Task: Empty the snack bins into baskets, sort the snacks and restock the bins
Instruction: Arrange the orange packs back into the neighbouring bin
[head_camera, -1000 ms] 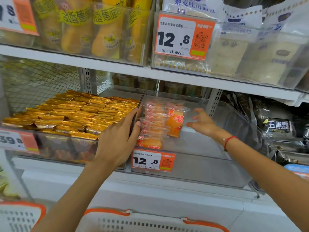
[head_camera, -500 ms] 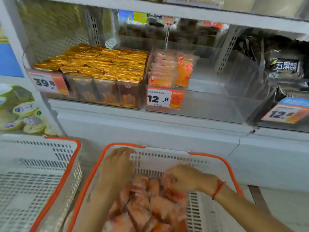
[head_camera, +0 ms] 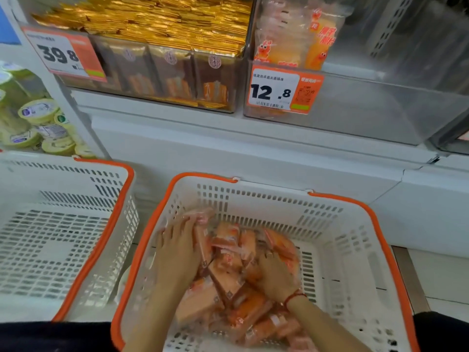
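A white basket with an orange rim (head_camera: 279, 196) sits on the floor below the shelf and holds a loose pile of orange snack packets (head_camera: 228, 270). Both of my hands are inside it. My left hand (head_camera: 177, 252) lies with straight fingers pressed against the left side of the pile. My right hand (head_camera: 276, 278), with a red string at the wrist, has its fingers curled down into the packets. Above, the clear bin tagged 12.8 (head_camera: 380, 102) holds two short rows of the same packets (head_camera: 291, 36) at its left end.
A second white basket (head_camera: 63, 224) stands to the left with nothing in it. The bin of gold packets (head_camera: 165, 26) tagged 39.8 sits left of the clear bin. Green tubs (head_camera: 38, 115) show at the far left. The white shelf base runs behind the baskets.
A second ago both hands were up at the 12.8 bin; they dropped into the basket. Since half a second ago they have sunk deeper into the pile, and the view has tilted down.
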`<action>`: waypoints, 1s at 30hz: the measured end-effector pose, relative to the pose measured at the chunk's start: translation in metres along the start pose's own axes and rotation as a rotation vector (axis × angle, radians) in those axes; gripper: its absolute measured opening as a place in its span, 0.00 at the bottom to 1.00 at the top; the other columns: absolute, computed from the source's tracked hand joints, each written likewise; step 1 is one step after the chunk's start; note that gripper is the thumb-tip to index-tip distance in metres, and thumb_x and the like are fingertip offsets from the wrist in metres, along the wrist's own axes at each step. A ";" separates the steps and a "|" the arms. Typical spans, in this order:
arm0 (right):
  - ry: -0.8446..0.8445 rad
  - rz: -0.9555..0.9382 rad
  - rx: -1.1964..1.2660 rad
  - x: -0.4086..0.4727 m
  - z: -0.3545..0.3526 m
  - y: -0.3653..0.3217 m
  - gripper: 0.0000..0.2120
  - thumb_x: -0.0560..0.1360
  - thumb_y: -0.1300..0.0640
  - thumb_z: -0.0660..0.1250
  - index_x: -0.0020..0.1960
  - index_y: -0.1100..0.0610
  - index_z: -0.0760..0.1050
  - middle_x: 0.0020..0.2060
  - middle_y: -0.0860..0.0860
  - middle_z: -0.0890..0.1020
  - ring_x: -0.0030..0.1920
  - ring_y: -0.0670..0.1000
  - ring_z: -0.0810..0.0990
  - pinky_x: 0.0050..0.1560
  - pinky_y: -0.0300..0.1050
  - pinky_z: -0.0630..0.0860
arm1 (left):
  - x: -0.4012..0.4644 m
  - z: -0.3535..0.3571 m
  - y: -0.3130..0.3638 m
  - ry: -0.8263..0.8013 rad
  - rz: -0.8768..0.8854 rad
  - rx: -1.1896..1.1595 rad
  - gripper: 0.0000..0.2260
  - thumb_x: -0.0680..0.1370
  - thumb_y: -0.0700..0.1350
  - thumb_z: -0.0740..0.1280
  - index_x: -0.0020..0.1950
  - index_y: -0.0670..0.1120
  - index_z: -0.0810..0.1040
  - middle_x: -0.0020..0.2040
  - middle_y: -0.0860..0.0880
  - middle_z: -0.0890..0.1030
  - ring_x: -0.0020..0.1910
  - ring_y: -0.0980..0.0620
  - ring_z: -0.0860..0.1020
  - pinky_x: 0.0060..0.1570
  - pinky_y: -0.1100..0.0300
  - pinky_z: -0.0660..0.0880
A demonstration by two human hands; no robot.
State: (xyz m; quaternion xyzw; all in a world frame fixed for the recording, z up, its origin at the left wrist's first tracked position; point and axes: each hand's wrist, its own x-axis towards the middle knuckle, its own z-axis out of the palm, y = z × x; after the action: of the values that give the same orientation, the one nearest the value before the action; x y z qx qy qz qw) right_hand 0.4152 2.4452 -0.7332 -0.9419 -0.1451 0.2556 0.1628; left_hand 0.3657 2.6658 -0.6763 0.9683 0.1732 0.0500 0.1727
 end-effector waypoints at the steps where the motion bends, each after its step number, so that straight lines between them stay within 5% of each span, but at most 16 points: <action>1: 0.000 -0.026 0.064 -0.002 -0.009 0.008 0.25 0.68 0.37 0.66 0.56 0.54 0.79 0.45 0.51 0.83 0.44 0.48 0.81 0.44 0.48 0.79 | 0.002 -0.004 0.004 0.053 -0.008 -0.010 0.18 0.79 0.46 0.63 0.69 0.53 0.71 0.70 0.50 0.72 0.70 0.46 0.67 0.70 0.48 0.59; 3: 0.045 -0.012 0.145 -0.006 -0.033 0.017 0.18 0.67 0.39 0.66 0.36 0.54 0.79 0.30 0.48 0.80 0.31 0.44 0.77 0.33 0.45 0.75 | 0.002 -0.011 0.020 0.140 -0.033 -0.024 0.16 0.78 0.45 0.64 0.66 0.51 0.74 0.67 0.48 0.74 0.67 0.44 0.69 0.68 0.49 0.62; 6: 0.160 0.061 0.419 -0.013 -0.078 0.011 0.13 0.72 0.58 0.70 0.31 0.52 0.71 0.25 0.45 0.72 0.28 0.41 0.72 0.31 0.30 0.68 | -0.001 -0.016 0.050 0.066 -0.035 -0.227 0.15 0.78 0.44 0.66 0.65 0.52 0.75 0.65 0.51 0.76 0.64 0.49 0.73 0.61 0.55 0.71; 8: 0.128 0.148 0.694 -0.014 -0.099 0.005 0.11 0.73 0.60 0.70 0.34 0.59 0.74 0.29 0.50 0.75 0.31 0.47 0.74 0.35 0.32 0.69 | -0.006 -0.008 0.067 -0.158 0.086 -0.374 0.21 0.78 0.47 0.67 0.71 0.55 0.70 0.71 0.54 0.71 0.68 0.54 0.70 0.61 0.57 0.72; 11: 0.048 0.170 1.013 -0.028 -0.118 -0.014 0.07 0.73 0.54 0.72 0.46 0.58 0.83 0.40 0.53 0.85 0.41 0.51 0.82 0.43 0.43 0.78 | -0.013 0.004 0.088 -0.440 0.304 -0.439 0.41 0.74 0.55 0.70 0.79 0.59 0.48 0.78 0.58 0.54 0.76 0.54 0.58 0.71 0.51 0.66; 13: 0.009 0.099 1.121 -0.037 -0.126 -0.021 0.09 0.73 0.53 0.72 0.51 0.54 0.83 0.46 0.52 0.86 0.46 0.50 0.84 0.50 0.45 0.79 | -0.018 0.004 0.098 -0.475 0.293 -0.605 0.46 0.68 0.57 0.73 0.76 0.68 0.44 0.76 0.59 0.60 0.71 0.55 0.66 0.62 0.53 0.75; 15: -0.075 0.031 1.190 -0.044 -0.133 -0.024 0.10 0.76 0.53 0.69 0.55 0.55 0.83 0.50 0.52 0.85 0.51 0.50 0.83 0.55 0.45 0.78 | -0.022 -0.001 0.104 -0.509 0.189 -0.846 0.40 0.67 0.56 0.76 0.69 0.70 0.55 0.66 0.62 0.72 0.64 0.59 0.73 0.53 0.64 0.77; 18: -0.117 0.024 1.106 -0.048 -0.133 -0.022 0.12 0.79 0.52 0.65 0.57 0.56 0.82 0.51 0.53 0.85 0.52 0.50 0.83 0.53 0.42 0.78 | -0.024 0.000 0.111 -0.536 -0.126 -1.285 0.21 0.73 0.46 0.75 0.59 0.62 0.70 0.53 0.65 0.77 0.54 0.62 0.78 0.45 0.68 0.77; 21: -0.046 0.110 1.266 -0.045 -0.122 -0.006 0.12 0.81 0.53 0.62 0.54 0.58 0.82 0.47 0.55 0.84 0.46 0.53 0.83 0.50 0.45 0.78 | -0.021 0.012 0.106 -0.417 -0.369 -1.275 0.12 0.77 0.36 0.69 0.57 0.49 0.76 0.51 0.53 0.80 0.47 0.58 0.80 0.39 0.66 0.78; 22: 0.019 0.157 1.247 -0.042 -0.117 0.001 0.11 0.81 0.54 0.62 0.53 0.58 0.82 0.45 0.55 0.84 0.45 0.53 0.82 0.48 0.44 0.78 | -0.019 0.016 0.098 -0.366 -0.413 -1.188 0.11 0.78 0.33 0.66 0.56 0.46 0.77 0.51 0.49 0.82 0.47 0.54 0.81 0.41 0.64 0.79; 25: 0.081 0.215 0.619 -0.025 -0.087 0.042 0.07 0.80 0.57 0.63 0.56 0.52 0.76 0.50 0.48 0.79 0.48 0.50 0.79 0.47 0.38 0.75 | -0.015 0.031 0.069 -0.287 -0.511 -0.975 0.12 0.79 0.32 0.62 0.53 0.47 0.79 0.51 0.48 0.83 0.48 0.47 0.82 0.50 0.45 0.80; 28: -0.134 0.175 0.355 -0.017 -0.044 0.061 0.26 0.75 0.62 0.68 0.69 0.50 0.64 0.61 0.48 0.71 0.60 0.51 0.73 0.57 0.39 0.71 | -0.009 0.039 0.062 -0.308 -0.468 -0.840 0.10 0.81 0.40 0.62 0.57 0.51 0.78 0.56 0.51 0.81 0.48 0.44 0.82 0.50 0.43 0.80; 30: -0.015 0.278 0.280 -0.015 -0.023 0.063 0.36 0.73 0.61 0.69 0.76 0.55 0.55 0.69 0.55 0.66 0.61 0.54 0.73 0.52 0.42 0.72 | -0.003 0.041 0.070 -0.273 -0.229 -0.625 0.11 0.81 0.44 0.63 0.61 0.55 0.74 0.59 0.56 0.78 0.49 0.50 0.81 0.47 0.49 0.81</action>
State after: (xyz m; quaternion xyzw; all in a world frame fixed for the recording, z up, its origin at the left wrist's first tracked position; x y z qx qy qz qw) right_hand 0.4265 2.3778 -0.7318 -0.9191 0.0222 0.3002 0.2541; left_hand 0.3918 2.5903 -0.6907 0.8410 0.2321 -0.0487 0.4864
